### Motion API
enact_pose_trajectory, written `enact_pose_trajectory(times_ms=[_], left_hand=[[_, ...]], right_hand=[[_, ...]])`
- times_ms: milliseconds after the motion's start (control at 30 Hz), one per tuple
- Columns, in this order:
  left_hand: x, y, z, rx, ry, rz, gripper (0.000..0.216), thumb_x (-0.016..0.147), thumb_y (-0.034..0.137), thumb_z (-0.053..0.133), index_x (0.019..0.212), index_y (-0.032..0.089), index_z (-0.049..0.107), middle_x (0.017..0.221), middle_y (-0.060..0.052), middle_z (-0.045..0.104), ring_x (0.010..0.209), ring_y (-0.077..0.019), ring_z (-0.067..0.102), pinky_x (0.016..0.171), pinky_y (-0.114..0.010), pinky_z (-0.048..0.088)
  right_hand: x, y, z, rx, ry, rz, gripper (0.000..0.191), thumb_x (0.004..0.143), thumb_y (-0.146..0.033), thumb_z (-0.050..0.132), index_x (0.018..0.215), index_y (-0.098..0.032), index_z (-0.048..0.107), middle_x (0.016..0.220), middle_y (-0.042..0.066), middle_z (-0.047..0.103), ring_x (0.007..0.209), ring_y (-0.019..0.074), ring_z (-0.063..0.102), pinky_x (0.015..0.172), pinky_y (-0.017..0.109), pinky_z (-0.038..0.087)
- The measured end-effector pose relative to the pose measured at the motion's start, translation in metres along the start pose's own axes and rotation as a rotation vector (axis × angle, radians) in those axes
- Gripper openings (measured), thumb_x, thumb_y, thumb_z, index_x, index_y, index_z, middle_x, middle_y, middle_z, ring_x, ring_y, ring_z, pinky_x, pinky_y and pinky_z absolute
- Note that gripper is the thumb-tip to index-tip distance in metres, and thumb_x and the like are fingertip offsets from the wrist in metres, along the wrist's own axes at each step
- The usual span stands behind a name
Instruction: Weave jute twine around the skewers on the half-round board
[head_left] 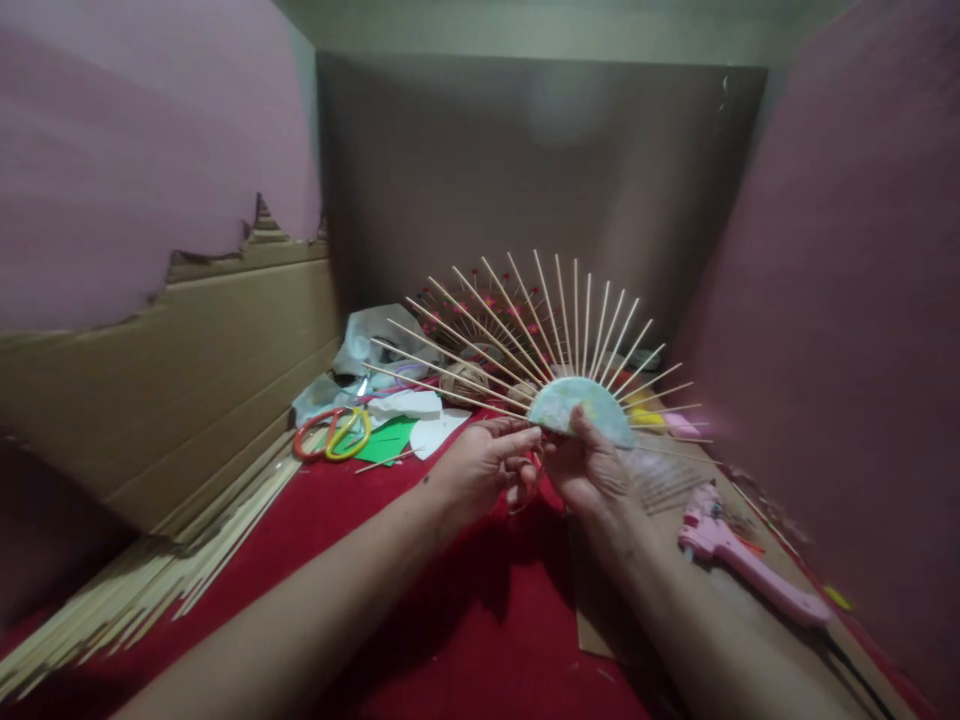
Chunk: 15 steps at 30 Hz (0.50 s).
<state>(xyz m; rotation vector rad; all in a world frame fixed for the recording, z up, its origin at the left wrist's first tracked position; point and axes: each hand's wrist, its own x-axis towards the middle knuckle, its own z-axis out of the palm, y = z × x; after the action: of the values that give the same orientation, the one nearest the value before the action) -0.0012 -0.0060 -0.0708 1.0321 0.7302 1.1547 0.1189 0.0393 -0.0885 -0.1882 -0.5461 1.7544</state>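
Both hands hold up a craft fan: a pale blue-green half-disc with several thin wooden skewers fanning out of its curved edge. My right hand grips the half-disc from below, thumb on its face. My left hand pinches its left corner where the lowest skewer leaves it. The piece stands upright above the red cloth.
A bundle of long bamboo sticks lies at the left along the cardboard wall. Orange-and-yellow scissors, green and white paper scraps and a twine ball sit behind. A pink glue gun rests on cardboard at the right.
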Motion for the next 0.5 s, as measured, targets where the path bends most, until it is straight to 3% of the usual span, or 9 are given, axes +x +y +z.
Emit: enact_pose_trajectory(times_ms=[133,233,400,500], left_hand=[[0.002,-0.007,-0.007,-0.013,0.026,0.057,0.015,0.073,0.025,0.064,0.081,0.014,0.060,0.059,0.000,0.056,0.038,-0.0048,0.045,0.034,-0.016,0.036],[0.002,-0.012,-0.014,0.015,0.057,0.018,0.015,0.070,0.024,0.065,0.082,0.014,0.061,0.054,0.002,0.055,0.036,-0.0040,0.043,0.034,-0.015,0.032],[0.000,-0.012,-0.018,0.273,0.108,0.028,0.022,0.069,0.027,0.065,0.085,0.013,0.067,0.046,0.004,0.049,0.033,-0.0042,0.037,0.034,-0.018,0.026],[-0.001,-0.011,-0.019,0.375,0.134,0.039,0.019,0.069,0.027,0.063,0.084,0.015,0.068,0.041,0.006,0.043,0.033,-0.0044,0.031,0.035,-0.019,0.021]], right_hand=[[0.000,0.001,0.000,-0.002,-0.030,0.008,0.023,0.061,-0.016,0.072,0.081,-0.020,0.061,0.072,-0.001,0.068,0.067,0.0154,0.061,0.067,0.031,0.051],[-0.003,0.003,0.001,0.016,0.013,0.055,0.023,0.057,-0.014,0.074,0.076,-0.017,0.061,0.070,0.000,0.068,0.064,0.0131,0.060,0.065,0.026,0.050],[-0.007,0.010,0.003,-0.016,0.058,0.083,0.019,0.056,-0.008,0.071,0.068,-0.015,0.060,0.059,-0.003,0.063,0.053,0.0089,0.056,0.050,0.018,0.047],[-0.008,0.012,0.003,-0.040,0.097,0.050,0.021,0.055,-0.003,0.070,0.068,-0.016,0.060,0.061,-0.004,0.064,0.055,0.0079,0.056,0.052,0.017,0.047]])
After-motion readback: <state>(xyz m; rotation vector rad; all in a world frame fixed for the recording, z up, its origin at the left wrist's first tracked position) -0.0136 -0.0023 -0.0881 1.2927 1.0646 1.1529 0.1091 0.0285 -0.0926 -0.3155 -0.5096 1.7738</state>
